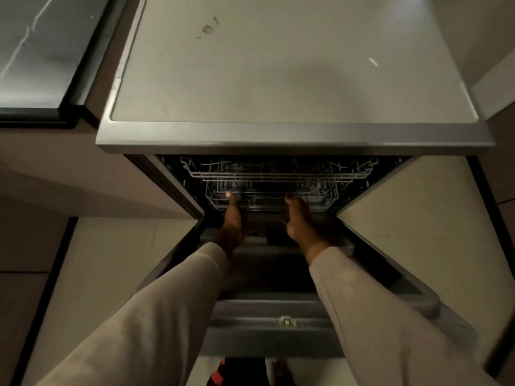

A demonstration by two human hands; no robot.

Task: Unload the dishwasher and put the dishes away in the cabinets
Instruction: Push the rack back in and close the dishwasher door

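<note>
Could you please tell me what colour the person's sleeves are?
The sleeves are plain beige, seen best in the head view.

This is a home kitchen, seen from above in dim, yellowish light. A built-in dishwasher (178, 188) stands open under a pale tabletop (278, 79) rimmed with a grey metal band. Its door (273, 330) is folded down flat, and wire racks (278, 176) show inside the dark tub. Beyond the tabletop's left edge lies a black glass cooktop (36, 51) in a dark frame, set into a brownish worktop. Flat beige cabinet fronts (404, 218) flank the dishwasher opening on both sides. Small brown stains (207, 29) mark the tabletop toward its far edge, the ordinary wear of a lived-in household kitchen.
</note>
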